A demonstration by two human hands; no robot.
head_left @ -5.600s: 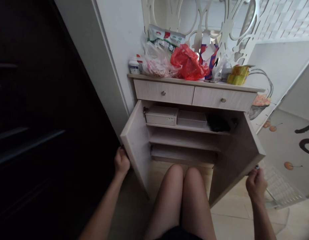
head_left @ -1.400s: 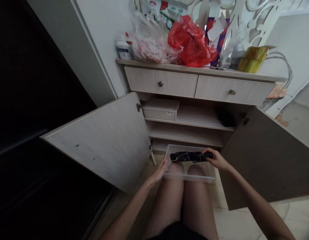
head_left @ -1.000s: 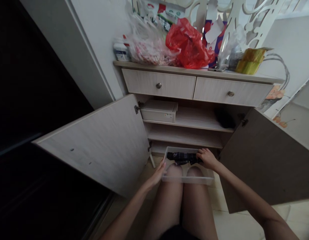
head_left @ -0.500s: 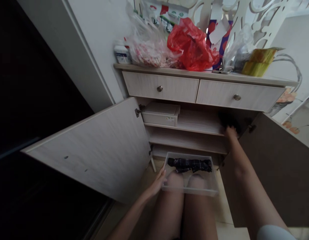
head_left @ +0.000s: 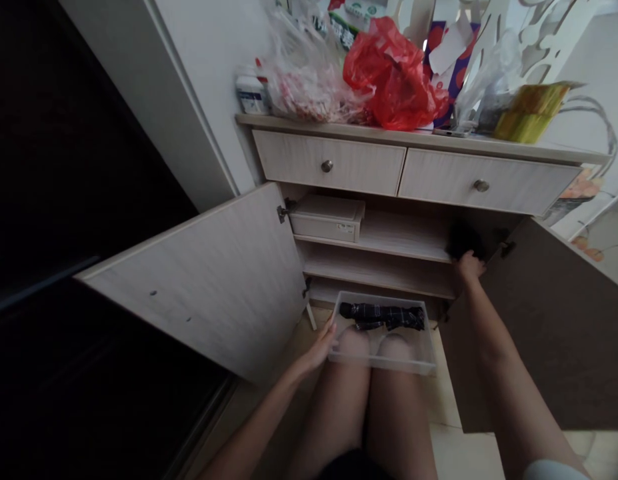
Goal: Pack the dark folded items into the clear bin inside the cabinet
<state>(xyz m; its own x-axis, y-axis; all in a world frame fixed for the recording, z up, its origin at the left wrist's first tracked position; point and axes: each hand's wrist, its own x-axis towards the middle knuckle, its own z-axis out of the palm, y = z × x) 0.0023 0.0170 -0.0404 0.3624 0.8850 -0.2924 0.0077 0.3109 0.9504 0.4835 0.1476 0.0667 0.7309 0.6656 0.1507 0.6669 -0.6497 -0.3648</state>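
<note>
- As we read the head view, the left door (head_left: 203, 280) and right door (head_left: 553, 333) stand wide open; we judge that step done.
- We also count the clear box (head_left: 399, 363) as out: it lies over the person's legs (head_left: 341, 393), with a dark plaid bundle (head_left: 383, 315) inside along its far wall.
- Left hand (head_left: 323, 343): fingers lie against the box's left wall; we cannot tell whether they clamp it.
- Right hand (head_left: 470, 265): at a dark item (head_left: 463, 239) on the right of the upper shelf (head_left: 403, 233), fingers partly hidden; we cannot tell whether they have closed.
- Unfinished, in our judgement: the dark item, which is not off the shelf.
- The white box (head_left: 321, 225) sits shut at the shelf's left, apparently untouched.
</note>
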